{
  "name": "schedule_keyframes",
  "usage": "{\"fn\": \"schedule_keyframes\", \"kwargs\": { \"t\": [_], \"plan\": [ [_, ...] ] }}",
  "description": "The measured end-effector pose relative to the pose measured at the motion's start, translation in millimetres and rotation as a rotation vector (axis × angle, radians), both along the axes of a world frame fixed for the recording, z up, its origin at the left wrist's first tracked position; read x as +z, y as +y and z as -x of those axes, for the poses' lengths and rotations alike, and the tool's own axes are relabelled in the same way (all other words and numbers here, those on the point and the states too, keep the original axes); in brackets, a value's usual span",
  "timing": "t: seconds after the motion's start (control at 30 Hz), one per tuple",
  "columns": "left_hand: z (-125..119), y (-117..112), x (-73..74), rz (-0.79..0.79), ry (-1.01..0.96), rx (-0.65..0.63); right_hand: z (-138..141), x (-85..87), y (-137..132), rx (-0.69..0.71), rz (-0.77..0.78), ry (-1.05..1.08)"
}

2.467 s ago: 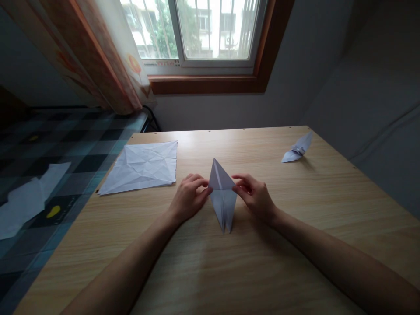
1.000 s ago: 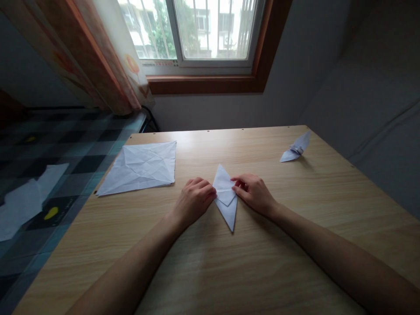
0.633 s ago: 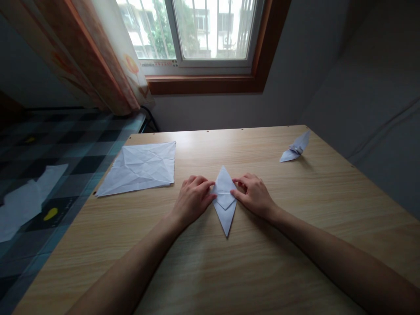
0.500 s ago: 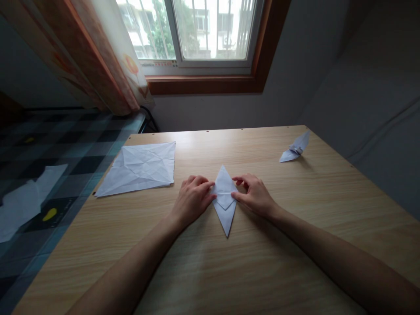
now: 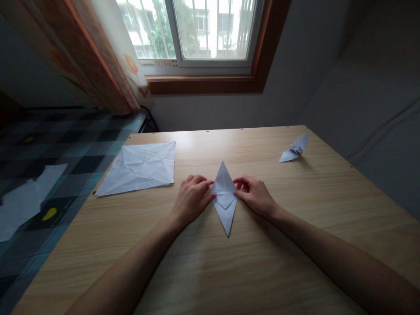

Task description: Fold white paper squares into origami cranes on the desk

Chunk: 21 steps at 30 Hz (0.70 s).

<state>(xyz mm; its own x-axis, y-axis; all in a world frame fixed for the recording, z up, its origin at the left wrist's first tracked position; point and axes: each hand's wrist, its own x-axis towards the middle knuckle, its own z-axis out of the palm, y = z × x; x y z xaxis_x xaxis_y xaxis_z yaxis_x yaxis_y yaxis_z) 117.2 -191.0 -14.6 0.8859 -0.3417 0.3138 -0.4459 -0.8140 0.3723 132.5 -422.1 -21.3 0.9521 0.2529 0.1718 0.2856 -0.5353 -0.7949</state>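
Note:
A white sheet folded into a long diamond, the folded paper (image 5: 226, 214), lies in the middle of the wooden table with one point toward me and the other away. Its top layer shows a crosswise crease and a V-shaped flap edge. At its left edge, my left hand (image 5: 194, 197) grips the side between thumb and fingertips. Opposite, my right hand (image 5: 254, 194) pinches the right corner, thumb near the crease and fingers curled behind. The fingertips hide the two side corners.
A creased white sheet (image 5: 149, 168) lies flat at the table's left. Toward the far right corner stands a small folded paper figure (image 5: 295, 148). More white paper (image 5: 22, 205) rests on the checked cloth (image 5: 85, 144) left of the table (image 5: 210, 280). Beyond is a window with a curtain.
The far tip of the folded paper has shifted slightly away from me. My right thumb has slid outward from its face to its right edge. My left hand has barely moved.

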Motion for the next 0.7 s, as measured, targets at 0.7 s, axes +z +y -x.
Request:
{"fn": "schedule_keyframes", "kwargs": {
  "t": [0.7],
  "plan": [
    [2.3, 9.0, 2.3, 0.029, -0.071, -0.164, 0.7, -10.6, -16.0, 0.426, 0.139, -0.613]
  ]
}}
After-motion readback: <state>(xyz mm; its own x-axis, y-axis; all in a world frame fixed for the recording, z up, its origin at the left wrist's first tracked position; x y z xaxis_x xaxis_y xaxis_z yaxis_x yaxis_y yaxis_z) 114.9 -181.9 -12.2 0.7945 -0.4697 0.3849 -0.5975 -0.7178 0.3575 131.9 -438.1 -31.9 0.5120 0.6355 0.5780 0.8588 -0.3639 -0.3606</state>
